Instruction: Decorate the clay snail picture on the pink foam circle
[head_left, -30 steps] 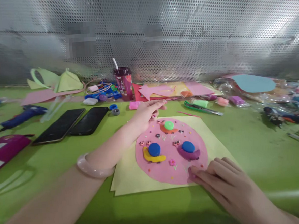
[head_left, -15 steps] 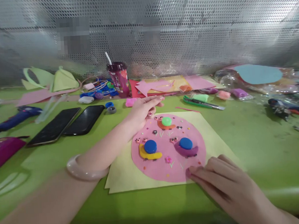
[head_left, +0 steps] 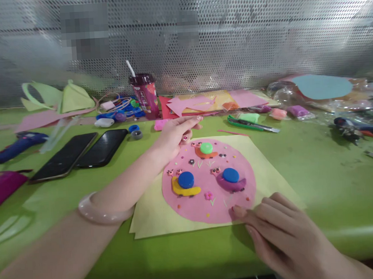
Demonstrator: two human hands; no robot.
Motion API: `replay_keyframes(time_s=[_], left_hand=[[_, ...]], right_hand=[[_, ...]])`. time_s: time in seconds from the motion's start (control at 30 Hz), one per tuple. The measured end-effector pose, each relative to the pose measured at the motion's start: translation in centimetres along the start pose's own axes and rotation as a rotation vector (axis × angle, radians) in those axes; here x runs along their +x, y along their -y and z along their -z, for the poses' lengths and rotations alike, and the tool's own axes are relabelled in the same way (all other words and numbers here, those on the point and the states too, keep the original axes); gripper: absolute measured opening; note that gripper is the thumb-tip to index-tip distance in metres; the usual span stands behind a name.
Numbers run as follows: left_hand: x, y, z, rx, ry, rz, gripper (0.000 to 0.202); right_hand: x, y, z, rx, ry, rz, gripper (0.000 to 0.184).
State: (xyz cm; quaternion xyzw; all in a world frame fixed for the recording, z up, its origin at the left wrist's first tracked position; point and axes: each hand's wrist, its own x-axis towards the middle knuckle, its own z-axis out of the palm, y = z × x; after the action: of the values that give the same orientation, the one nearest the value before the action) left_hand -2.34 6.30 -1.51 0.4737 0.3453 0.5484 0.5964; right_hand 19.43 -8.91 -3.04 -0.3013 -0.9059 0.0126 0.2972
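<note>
On a green table lies a pale yellow sheet (head_left: 271, 180) with a pink paper circle (head_left: 206, 212). Three clay snails decorate the circle: a yellow snail (head_left: 189, 191) and a purple snail (head_left: 238, 183) with blue caps as shells, and an orange snail (head_left: 206, 155) with a green one. Small flowers and dots surround them. My left hand (head_left: 180, 133) rests at the circle's upper left edge, open, fingers stretched out. At the lower right, my right hand (head_left: 273, 222) touches the circle with an extended index fingertip; its thumb is apart below. I see nothing held in either hand.
Two phones (head_left: 103, 148) and a blue glue gun (head_left: 18, 145) lie left. A cup with straw (head_left: 145, 98) stands behind. Beyond the sheet lie a green cutter (head_left: 251, 125) and wrapped clay (head_left: 298, 111). Pliers (head_left: 347, 129) lie right, before a perforated metal panel (head_left: 231, 40).
The thumb of my right hand has come away from the index finger, which stays on the circle. My left hand keeps its place on the paper. The whole view has shifted slightly.
</note>
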Motion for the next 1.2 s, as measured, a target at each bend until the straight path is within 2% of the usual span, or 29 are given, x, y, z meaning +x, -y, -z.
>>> replay_keyframes(time_s=[0.3, 0.5, 0.87, 1.03, 1.2], left_hand=[[-0.1, -0.2, -0.1, -0.01, -0.007, 0.006, 0.007], [-0.1, -0.2, -0.1, -0.007, -0.013, 0.004, 0.008], [-0.2, -0.3, -0.2, 0.055, -0.003, 0.023, 0.006], [-0.3, -0.4, -0.3, 0.071, -0.023, 0.023, 0.005], [-0.5, -0.5, -0.6, 0.079, -0.054, 0.01, 0.007]], right_hand=[[-0.1, -0.2, 0.4, 0.027, -0.028, -0.049, 0.028], [0.0, 0.2, 0.1, 0.007, -0.042, -0.001, 0.02], [-0.3, 0.2, 1.6, 0.127, -0.166, -0.17, 0.037], [-1.2, -0.3, 1.6, 0.277, -0.237, -0.277, 0.038], [-0.9, -0.3, 1.9, 0.374, -0.211, -0.292, 0.031]])
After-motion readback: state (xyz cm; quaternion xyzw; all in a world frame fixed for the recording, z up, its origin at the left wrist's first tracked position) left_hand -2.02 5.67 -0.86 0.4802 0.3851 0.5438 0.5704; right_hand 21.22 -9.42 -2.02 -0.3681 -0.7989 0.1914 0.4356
